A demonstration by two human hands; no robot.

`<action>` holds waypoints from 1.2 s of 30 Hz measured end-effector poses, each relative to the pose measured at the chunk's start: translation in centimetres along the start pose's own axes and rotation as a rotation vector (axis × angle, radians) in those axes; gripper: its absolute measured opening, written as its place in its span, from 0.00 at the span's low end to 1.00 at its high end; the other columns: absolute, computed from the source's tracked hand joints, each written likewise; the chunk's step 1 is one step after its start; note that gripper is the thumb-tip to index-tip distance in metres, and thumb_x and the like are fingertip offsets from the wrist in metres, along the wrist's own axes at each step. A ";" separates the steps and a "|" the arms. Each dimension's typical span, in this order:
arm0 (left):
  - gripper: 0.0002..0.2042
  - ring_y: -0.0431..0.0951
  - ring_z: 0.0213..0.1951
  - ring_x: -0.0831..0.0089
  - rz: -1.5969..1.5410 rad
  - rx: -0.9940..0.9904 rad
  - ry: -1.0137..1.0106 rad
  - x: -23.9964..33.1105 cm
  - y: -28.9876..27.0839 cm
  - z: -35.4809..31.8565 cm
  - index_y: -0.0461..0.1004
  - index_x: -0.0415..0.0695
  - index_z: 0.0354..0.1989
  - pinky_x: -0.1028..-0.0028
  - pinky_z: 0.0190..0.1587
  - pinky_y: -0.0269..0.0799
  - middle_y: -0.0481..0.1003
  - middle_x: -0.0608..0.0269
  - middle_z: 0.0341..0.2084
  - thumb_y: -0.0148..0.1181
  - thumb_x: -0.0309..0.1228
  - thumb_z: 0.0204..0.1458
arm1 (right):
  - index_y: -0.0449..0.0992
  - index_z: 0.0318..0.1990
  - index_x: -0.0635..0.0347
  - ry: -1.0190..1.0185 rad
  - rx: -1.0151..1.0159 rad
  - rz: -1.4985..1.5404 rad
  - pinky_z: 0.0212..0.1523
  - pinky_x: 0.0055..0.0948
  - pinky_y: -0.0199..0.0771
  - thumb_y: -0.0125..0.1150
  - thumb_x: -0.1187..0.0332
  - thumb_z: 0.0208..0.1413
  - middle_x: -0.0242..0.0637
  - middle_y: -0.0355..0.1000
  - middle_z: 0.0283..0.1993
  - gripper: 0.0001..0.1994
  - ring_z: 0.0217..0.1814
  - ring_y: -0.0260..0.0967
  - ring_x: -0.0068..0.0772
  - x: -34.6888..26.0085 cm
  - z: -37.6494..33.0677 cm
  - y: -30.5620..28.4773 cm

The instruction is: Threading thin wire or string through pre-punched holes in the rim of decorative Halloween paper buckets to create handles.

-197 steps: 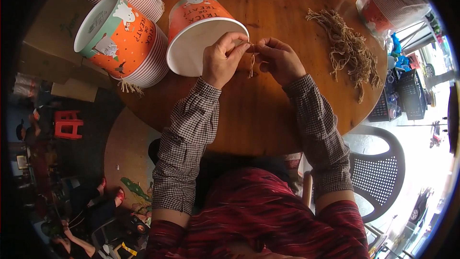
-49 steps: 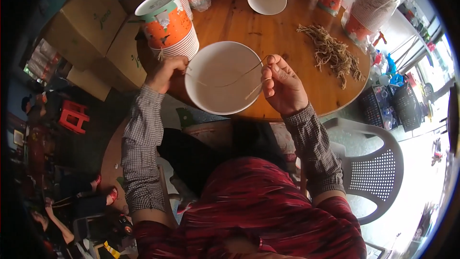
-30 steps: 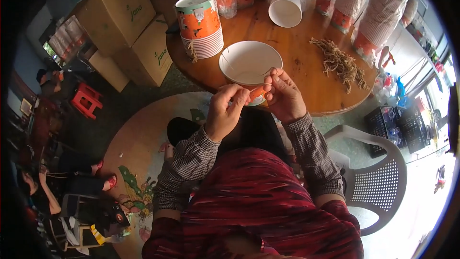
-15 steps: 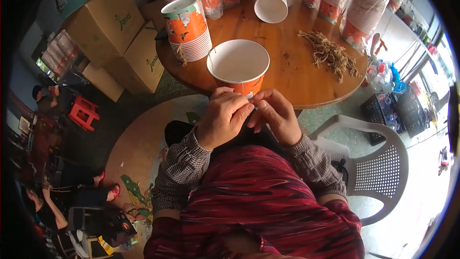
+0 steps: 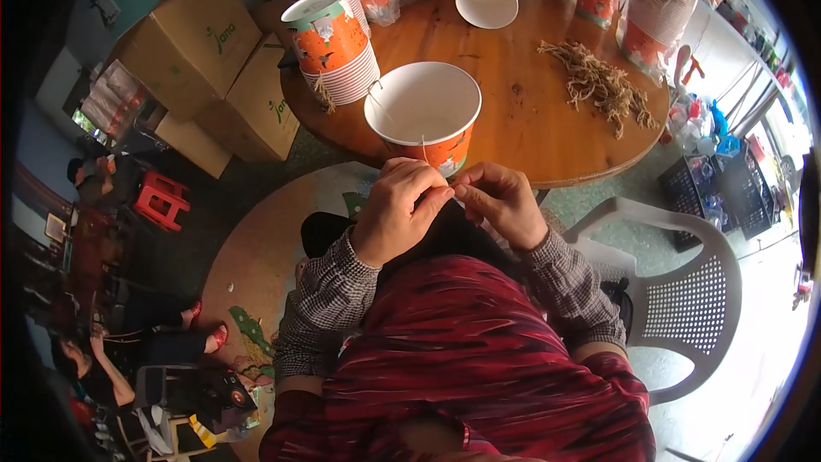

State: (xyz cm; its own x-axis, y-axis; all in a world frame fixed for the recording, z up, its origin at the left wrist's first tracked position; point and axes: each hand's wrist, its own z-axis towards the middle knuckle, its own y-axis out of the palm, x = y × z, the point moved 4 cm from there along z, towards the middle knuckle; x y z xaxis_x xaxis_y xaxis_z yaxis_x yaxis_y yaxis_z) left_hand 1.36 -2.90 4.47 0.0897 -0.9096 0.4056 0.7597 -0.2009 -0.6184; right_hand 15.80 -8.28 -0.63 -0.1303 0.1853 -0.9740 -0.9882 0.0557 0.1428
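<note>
A large paper bucket (image 5: 440, 107), white inside and orange outside, stands upright at the table's near edge. A thin string (image 5: 425, 147) passes over its near rim and runs down toward my fingers; another bit of string shows at its left rim. Just in front of the bucket, my left hand (image 5: 400, 210) is closed, thumb and forefinger pinched together. My right hand (image 5: 505, 204) meets it fingertip to fingertip, also pinching. Both seem to hold the string's end, though the fingers mostly cover it.
Left of the bucket stands an upside-down stack of orange paper buckets (image 5: 332, 47). A pile of twine pieces (image 5: 599, 85) lies on the wooden table (image 5: 513, 133) at right. Wrapped bucket stacks (image 5: 658, 17) line the back. A plastic chair (image 5: 693, 308) is at my right. Another person sits far left.
My fingertips have come together into a tighter pinch, the right hand's fingers closing in. The whole view has shifted slightly; the bucket stays in place.
</note>
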 end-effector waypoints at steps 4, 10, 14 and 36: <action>0.07 0.72 0.29 0.59 -0.028 -0.014 -0.018 -0.3 0.7 0.4 0.68 0.42 0.25 0.65 0.38 0.65 0.71 0.59 0.22 0.61 0.24 0.45 | 0.74 0.35 0.64 0.010 0.023 -0.140 0.25 0.15 0.66 0.59 0.68 0.56 0.26 0.69 0.26 0.07 0.25 0.65 0.13 -0.3 0.0 -0.7; 0.07 0.73 0.31 0.64 0.015 -0.049 0.014 0.0 0.7 0.7 0.69 0.40 0.26 0.70 0.38 0.67 0.72 0.60 0.24 0.64 0.21 0.42 | 0.74 0.35 0.64 -0.023 -0.005 -0.100 0.27 0.15 0.66 0.59 0.70 0.56 0.25 0.69 0.26 0.06 0.26 0.64 0.13 -0.7 -0.5 -1.4; 0.08 0.74 0.29 0.70 -0.242 0.025 -0.201 -0.5 0.3 0.6 0.70 0.39 0.29 0.72 0.33 0.68 0.71 0.61 0.22 0.64 0.28 0.47 | 0.73 0.34 0.64 -0.107 0.081 -0.017 0.27 0.15 0.66 0.59 0.71 0.56 0.25 0.68 0.26 0.05 0.26 0.64 0.13 -0.8 -0.7 -1.9; 0.06 0.73 0.28 0.65 -0.071 0.046 -0.086 0.8 3.4 1.9 0.68 0.39 0.30 0.71 0.32 0.68 0.71 0.59 0.25 0.61 0.21 0.47 | 0.72 0.36 0.62 0.033 -0.071 0.053 0.25 0.16 0.66 0.56 0.70 0.57 0.27 0.68 0.26 0.05 0.24 0.65 0.14 0.3 0.6 -4.4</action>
State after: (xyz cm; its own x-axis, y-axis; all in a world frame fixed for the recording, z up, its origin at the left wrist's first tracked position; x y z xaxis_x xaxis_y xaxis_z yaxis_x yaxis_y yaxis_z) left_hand 5.24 -3.61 3.92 0.0877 -0.8588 0.5047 0.7946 -0.2452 -0.5554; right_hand 20.11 -7.91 -1.46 -0.1845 0.1534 -0.9708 -0.9828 -0.0231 0.1831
